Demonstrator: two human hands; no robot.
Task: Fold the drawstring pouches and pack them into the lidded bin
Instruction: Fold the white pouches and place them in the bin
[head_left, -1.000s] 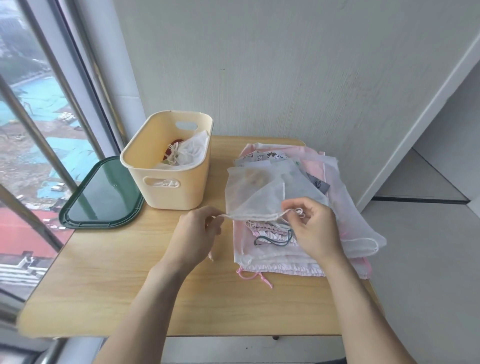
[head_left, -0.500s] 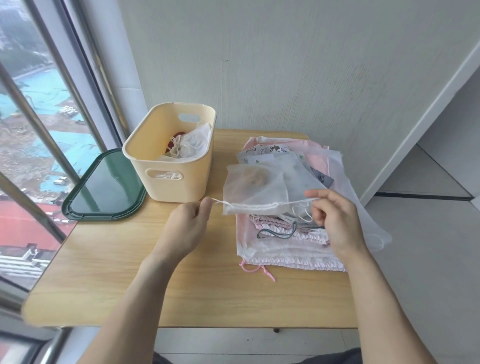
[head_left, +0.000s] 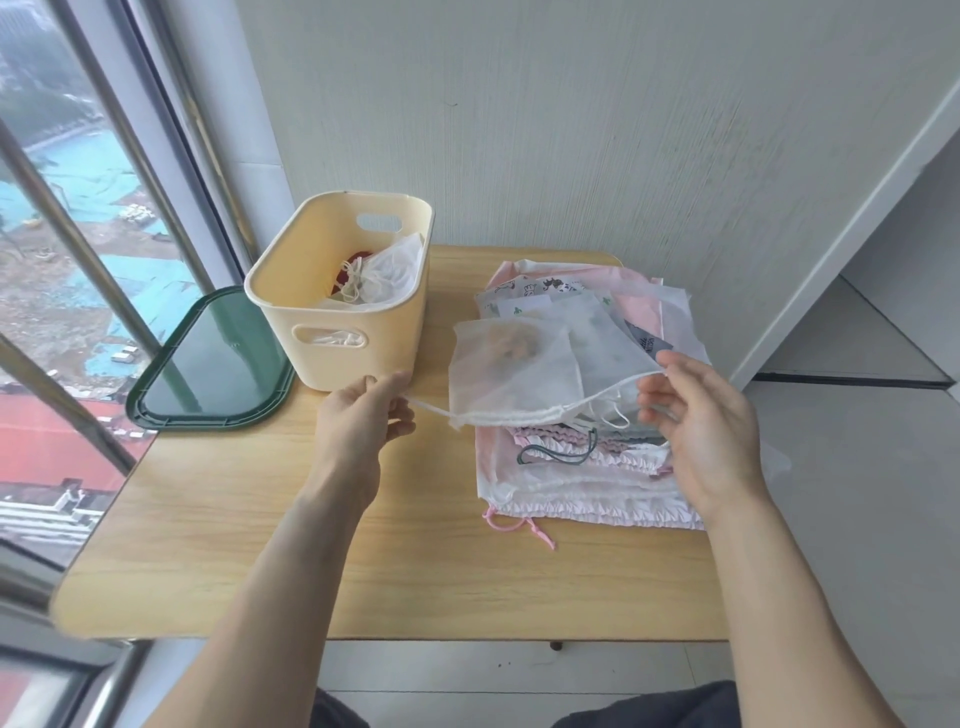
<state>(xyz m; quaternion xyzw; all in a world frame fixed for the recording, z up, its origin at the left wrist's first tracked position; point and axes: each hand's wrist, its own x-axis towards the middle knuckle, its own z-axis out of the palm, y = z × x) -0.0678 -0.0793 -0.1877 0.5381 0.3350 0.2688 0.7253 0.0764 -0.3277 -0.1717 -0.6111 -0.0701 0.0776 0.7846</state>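
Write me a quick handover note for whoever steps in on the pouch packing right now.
Left hand pinches the drawstring of the sheer white pouch, pulling it left.
Right hand holds the pouch's right corner, fingers loosely curled.
The pouch hangs above the pile of pouches on the table.
Done: a few pouches are already in the cream bin.
Left: fold this pouch, pack it, work through the pile, then fit the green lid lying left of the bin.
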